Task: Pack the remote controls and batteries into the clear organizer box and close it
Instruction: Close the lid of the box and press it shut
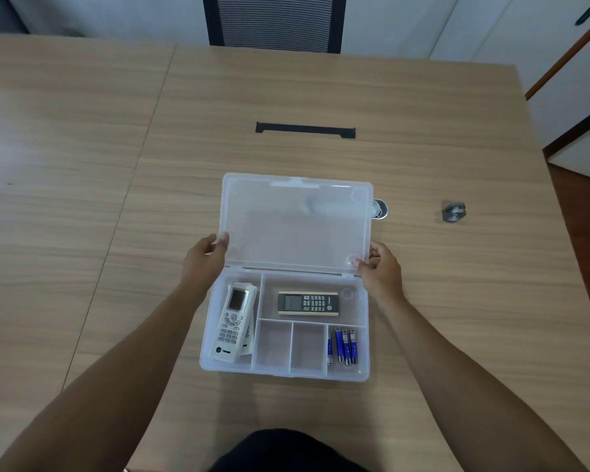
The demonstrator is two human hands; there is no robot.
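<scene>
The clear organizer box [365, 338] sits on the wooden table with its lid [297, 223] swung open away from me. White remotes [233, 323] lie stacked in the long left compartment. A dark remote with a gold edge [308, 303] lies in the upper compartment. Several blue batteries [343, 345] stand in the lower right compartment; two small middle compartments hold nothing. My left hand [203, 258] grips the lid's left edge near the hinge. My right hand [380, 267] pinches the lid's right edge near the hinge.
A black cable slot [305, 128] is set into the table beyond the box. A grey round grommet [379, 209] shows behind the lid's right corner, and a small grey object [453, 211] lies further right. An office chair [275, 20] stands at the far edge.
</scene>
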